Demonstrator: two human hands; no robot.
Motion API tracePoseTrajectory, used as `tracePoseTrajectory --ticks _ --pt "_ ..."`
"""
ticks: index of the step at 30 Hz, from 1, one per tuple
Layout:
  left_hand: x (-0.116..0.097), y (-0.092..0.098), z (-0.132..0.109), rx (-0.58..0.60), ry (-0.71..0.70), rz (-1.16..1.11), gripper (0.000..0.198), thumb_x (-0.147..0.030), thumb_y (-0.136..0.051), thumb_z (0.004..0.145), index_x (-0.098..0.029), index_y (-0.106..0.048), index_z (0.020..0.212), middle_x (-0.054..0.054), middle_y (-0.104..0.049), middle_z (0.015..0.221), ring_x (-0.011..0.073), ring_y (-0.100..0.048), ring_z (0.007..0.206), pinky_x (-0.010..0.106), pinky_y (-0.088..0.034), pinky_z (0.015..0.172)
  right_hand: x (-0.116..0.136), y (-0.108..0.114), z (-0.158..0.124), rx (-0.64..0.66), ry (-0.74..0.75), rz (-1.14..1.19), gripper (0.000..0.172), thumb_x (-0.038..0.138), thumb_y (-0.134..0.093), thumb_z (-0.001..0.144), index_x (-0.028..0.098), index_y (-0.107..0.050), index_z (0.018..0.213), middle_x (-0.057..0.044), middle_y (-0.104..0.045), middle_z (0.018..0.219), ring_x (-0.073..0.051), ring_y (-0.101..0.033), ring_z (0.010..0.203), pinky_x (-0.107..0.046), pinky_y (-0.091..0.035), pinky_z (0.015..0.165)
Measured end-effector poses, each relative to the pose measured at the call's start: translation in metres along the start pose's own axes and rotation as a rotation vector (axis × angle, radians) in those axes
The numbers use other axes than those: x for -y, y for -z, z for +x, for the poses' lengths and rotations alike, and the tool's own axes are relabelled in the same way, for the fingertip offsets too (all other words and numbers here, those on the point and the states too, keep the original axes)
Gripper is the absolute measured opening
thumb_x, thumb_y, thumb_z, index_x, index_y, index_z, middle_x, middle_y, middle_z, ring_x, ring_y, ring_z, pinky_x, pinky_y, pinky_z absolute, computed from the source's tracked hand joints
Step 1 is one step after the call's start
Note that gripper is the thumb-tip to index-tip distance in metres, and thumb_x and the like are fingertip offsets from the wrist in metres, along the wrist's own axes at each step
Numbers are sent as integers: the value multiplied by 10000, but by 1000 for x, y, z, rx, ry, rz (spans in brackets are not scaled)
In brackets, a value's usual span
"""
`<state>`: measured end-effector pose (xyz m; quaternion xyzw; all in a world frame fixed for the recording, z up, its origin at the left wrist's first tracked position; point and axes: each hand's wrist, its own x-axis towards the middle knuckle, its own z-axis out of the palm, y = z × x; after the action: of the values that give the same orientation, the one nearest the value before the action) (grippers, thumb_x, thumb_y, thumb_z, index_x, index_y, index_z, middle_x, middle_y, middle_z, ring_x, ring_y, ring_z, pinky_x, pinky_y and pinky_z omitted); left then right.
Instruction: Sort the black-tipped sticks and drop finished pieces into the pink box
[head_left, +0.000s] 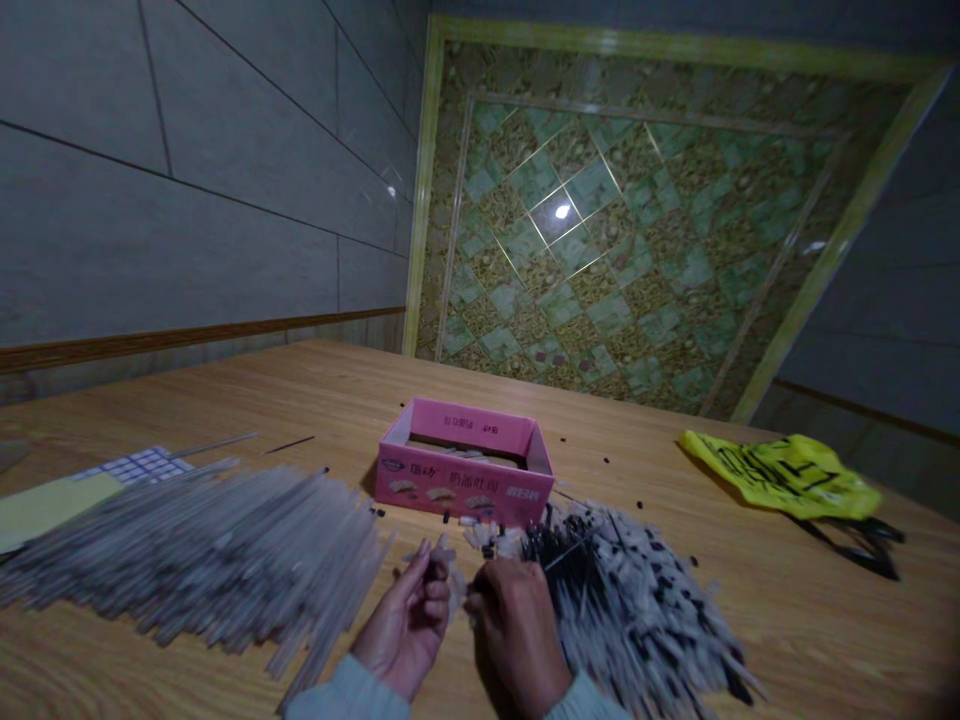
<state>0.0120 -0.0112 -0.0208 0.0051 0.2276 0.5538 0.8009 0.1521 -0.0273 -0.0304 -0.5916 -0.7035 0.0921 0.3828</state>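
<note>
My left hand (pixel 409 618) is palm up with its fingers curled, closed around small whitish translucent pieces (pixel 444 556) that show between thumb and fingertips. My right hand (pixel 519 622), back upward, has its fingers bent in a pinch close to the left one; whatever is in them is hidden. Beside the right hand spreads a pile of thin translucent sticks with black and white parts (pixel 645 590). On the other side, left of my left hand, lies a large heap of long clear thin tubes (pixel 247 560). Loose little white and black bits (pixel 487 540) lie just beyond my fingers.
A pink open box (pixel 457 488) with pale pieces inside stands past my hands on the wooden table (pixel 300 390). To the right are a crumpled yellow bag (pixel 787 475) and a black strap (pixel 855 548). Yellow paper (pixel 56 508) and checked paper (pixel 139 464) lie far left.
</note>
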Motion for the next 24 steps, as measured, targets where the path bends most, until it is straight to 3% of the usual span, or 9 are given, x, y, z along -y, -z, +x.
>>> tracePoseTrajectory --ticks 3,6,8,11,15,24 --pt "2 0 -1 -15 -37 64 126 -98 -484 834 -72 -577 754 32 -572 620 14 -472 415 88 -371 351 1 6 -1 -79 -186 490 13 158 -601 711 171 -604 713 -33 -627 695 -192 -566 701 -292 -412 660" --pt "5 3 -1 -47 -116 227 50 -124 -563 794 -89 -591 772 32 -595 619 35 -513 449 104 -395 377 1 10 -5 -89 -333 982 180 241 -698 663 159 -630 809 -60 -667 794 -201 -603 758 -290 -461 681" --pt "7 5 0 -37 -157 335 68 -162 -611 766 -99 -602 788 36 -614 625 52 -541 480 118 -414 401 0 10 -8 -58 -376 1147 245 262 -736 642 154 -646 843 -69 -679 820 -190 -617 744 -286 -474 686" --pt "9 8 0 1 -194 405 109 -204 -641 746 -109 -611 788 34 -631 624 63 -559 502 130 -427 428 -1 8 -11 -40 -382 1178 234 283 -742 652 151 -667 830 -65 -688 783 -164 -624 671 -272 -484 655" --pt "9 10 1 -4 -215 421 116 -213 -653 734 -112 -620 783 28 -640 618 61 -561 505 133 -432 446 -1 7 -11 -117 -373 1029 236 307 -747 636 162 -681 809 -71 -696 768 -181 -624 685 -257 -493 601" --pt "11 7 0 11 -228 501 209 -292 -673 710 -103 -624 785 29 -645 603 62 -555 497 139 -408 447 4 11 -12 -201 -263 772 146 279 -708 642 183 -695 752 -67 -703 771 -207 -642 727 -274 -514 665"
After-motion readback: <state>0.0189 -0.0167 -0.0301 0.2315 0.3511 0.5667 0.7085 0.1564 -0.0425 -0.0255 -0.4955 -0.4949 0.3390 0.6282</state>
